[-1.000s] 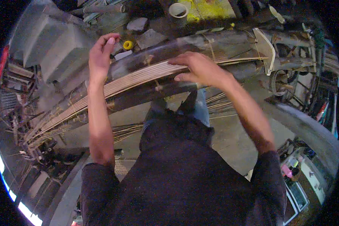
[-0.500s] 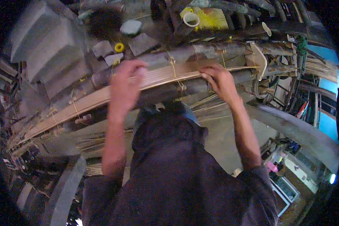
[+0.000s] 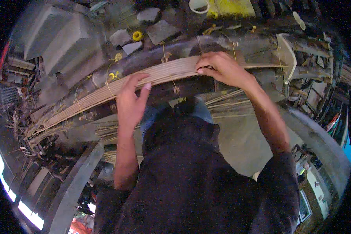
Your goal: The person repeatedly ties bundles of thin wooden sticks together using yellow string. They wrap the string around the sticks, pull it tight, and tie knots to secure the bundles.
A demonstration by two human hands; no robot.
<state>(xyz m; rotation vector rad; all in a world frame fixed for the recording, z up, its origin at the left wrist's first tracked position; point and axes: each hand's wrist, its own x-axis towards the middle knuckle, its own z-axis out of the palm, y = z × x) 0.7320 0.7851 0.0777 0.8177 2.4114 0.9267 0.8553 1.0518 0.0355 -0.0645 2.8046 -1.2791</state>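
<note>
A long bundle of thin pale strips, like split bamboo or wood [image 3: 171, 70], runs across in front of me. It lies over two thick dark poles [image 3: 146, 59] and tapers toward both ends. My left hand [image 3: 132, 100] is at the bundle's near edge, thumb and forefinger spread apart, with a finger over the strips. Farther right, my right hand [image 3: 224, 69] bends down over the strips, thumb and fingertips pinched at them. Whatever sits between those fingertips is too small to make out. Thin yellow ties [image 3: 108, 90] cross the bundle at intervals.
A pale end board [image 3: 287, 58] stands at the bundle's right end. Beyond the poles are a yellow ring [image 3: 137, 36], grey blocks [image 3: 162, 32] and a white cup [image 3: 199, 6]. Loose sticks [image 3: 230, 100] lie below the near pole. Large grey slabs [image 3: 60, 37] rise at far left.
The whole view has shifted. My left hand, blurred over the strips before, now shows spread fingers at their near edge. My right hand remains on the strips, its wrist and forearm angled farther out.
</note>
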